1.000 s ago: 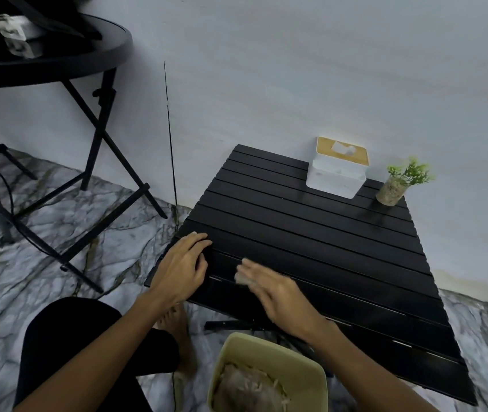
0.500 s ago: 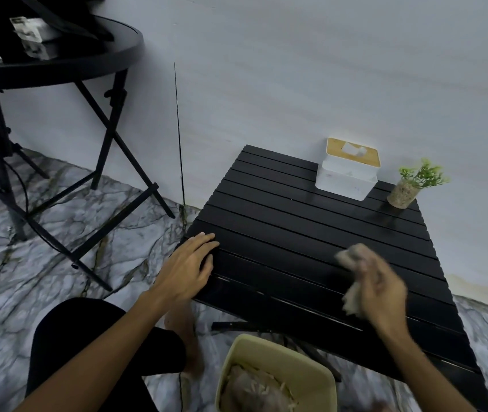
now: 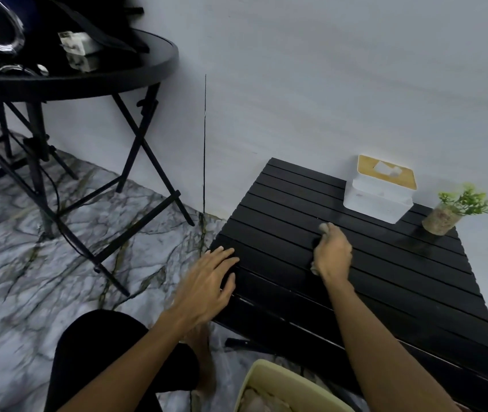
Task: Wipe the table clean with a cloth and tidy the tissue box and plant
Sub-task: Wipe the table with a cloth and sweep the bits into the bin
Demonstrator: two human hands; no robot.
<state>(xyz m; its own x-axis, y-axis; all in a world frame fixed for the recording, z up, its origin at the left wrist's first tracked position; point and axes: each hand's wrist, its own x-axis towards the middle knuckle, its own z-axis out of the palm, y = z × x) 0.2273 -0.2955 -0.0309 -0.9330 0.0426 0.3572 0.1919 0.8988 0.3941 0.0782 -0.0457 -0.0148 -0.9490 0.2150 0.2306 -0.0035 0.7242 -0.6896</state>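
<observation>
A low black slatted table (image 3: pixel 385 278) stands against the wall. My right hand (image 3: pixel 332 252) presses on its middle, closed around a small beige cloth (image 3: pixel 323 228) that peeks out past the fingers. My left hand (image 3: pixel 207 282) lies flat with fingers spread on the table's near left corner. A white tissue box (image 3: pixel 376 194) with a wooden lid sits at the far edge by the wall. Just right of the box stands a small green plant (image 3: pixel 456 208) in a glass pot.
A pale yellow bin (image 3: pixel 284 388) with crumpled waste stands on the marble floor below the table's near edge. A round black folding table (image 3: pixel 94 75) with bags and clutter stands at the left. My knee in black cloth (image 3: pixel 97 352) is near the table's left corner.
My right hand with the cloth has swept from the table's right side back to the left and further from me, to the middle. The left hand stays on the corner. The view shifted left.
</observation>
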